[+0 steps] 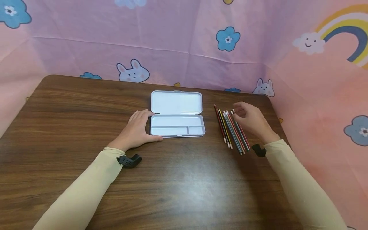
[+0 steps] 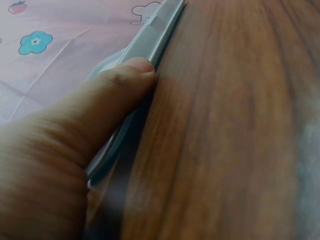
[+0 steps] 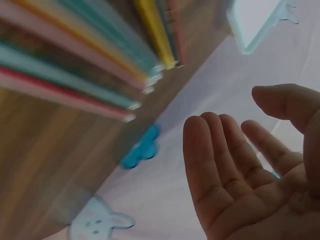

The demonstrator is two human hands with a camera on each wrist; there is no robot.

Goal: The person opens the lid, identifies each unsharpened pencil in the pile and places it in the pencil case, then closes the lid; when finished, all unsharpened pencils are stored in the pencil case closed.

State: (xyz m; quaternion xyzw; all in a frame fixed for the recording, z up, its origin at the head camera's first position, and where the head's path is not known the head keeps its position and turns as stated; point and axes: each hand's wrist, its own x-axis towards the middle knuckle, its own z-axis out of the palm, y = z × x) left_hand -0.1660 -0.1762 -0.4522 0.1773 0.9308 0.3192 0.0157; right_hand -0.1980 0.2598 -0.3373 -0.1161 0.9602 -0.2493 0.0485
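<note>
A white pencil case [image 1: 177,120] stands open on the table, its lid [image 1: 176,102] tipped back, with divided compartments in its base. My left hand [image 1: 136,129] holds the case's left end, thumb along the front edge and fingers at the far left corner; the left wrist view shows the thumb [image 2: 115,87] against the case's side. To the right lies a loose row of several pencils [image 1: 236,134] in grey, red, yellow and dark colours. Over their far ends hovers my right hand [image 1: 251,119], fingers apart from the thumb and nothing between them. In the right wrist view, the pencils [image 3: 100,45] are blurred.
The brown wooden table [image 1: 178,179] carries both case and pencils. Behind it and on the right hangs a pink printed cloth [image 1: 178,41], close to the table's edges. A dark device [image 1: 129,161] sits at my left wrist, another [image 1: 258,150] at the right.
</note>
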